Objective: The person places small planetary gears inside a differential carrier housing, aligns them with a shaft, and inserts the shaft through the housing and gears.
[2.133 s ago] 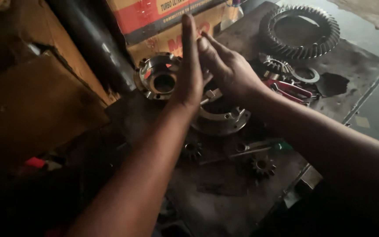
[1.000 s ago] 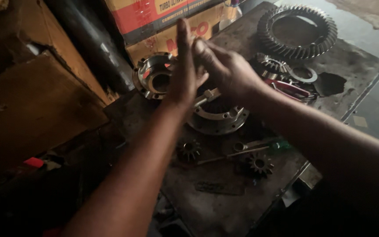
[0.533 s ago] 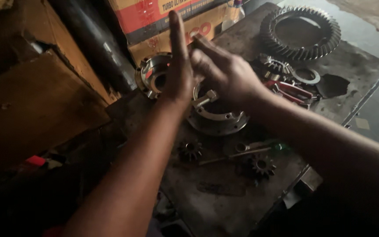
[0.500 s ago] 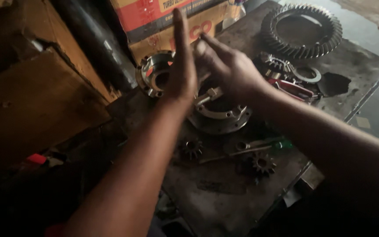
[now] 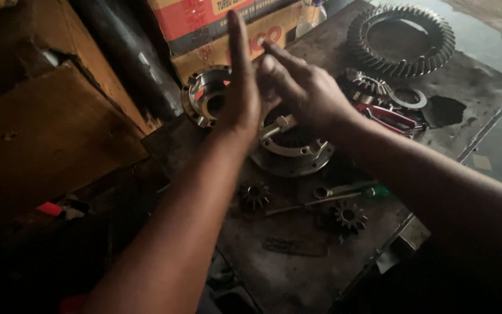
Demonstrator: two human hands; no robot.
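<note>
1. The left hand (image 5: pixel 240 99) stood edge-up above the table (image 5: pixel 297 267), its fingers straight and pressed together, pointing away from the person; it gripped nothing.
2. The right hand (image 5: pixel 306 90) met it from the right, fingers (image 5: pixel 280 58) curled toward the left palm; whether anything small sat between the two hands could not be told.
3. Both hands hovered over a round metal differential case half (image 5: pixel 294 152) that lay flat on the table, with a short steel pin (image 5: pixel 277 127) resting across its rim just under the hands.
4. A second flanged housing (image 5: pixel 204 96) stood tilted just left of the left hand, close to the cardboard boxes (image 5: pixel 216 26) at the table's far edge.
5. Nearer the person, two small spider gears lay apart: one (image 5: pixel 254 195) below the left wrist, the other (image 5: pixel 348 216) further right.
6. Between those gears lay a slim wrench (image 5: pixel 335 190) and a thin rod (image 5: pixel 297 207).
7. To the right of the right hand sat a bevel gear (image 5: pixel 367 86), a flat washer ring (image 5: pixel 409 97) and red-handled pliers (image 5: pixel 387 116).
8. At the far right corner rested a large toothed ring gear (image 5: pixel 402 39).
9. A dark pipe (image 5: pixel 126 58) leaned against brown wooden boards (image 5: pixel 47 134) on the left.
</note>
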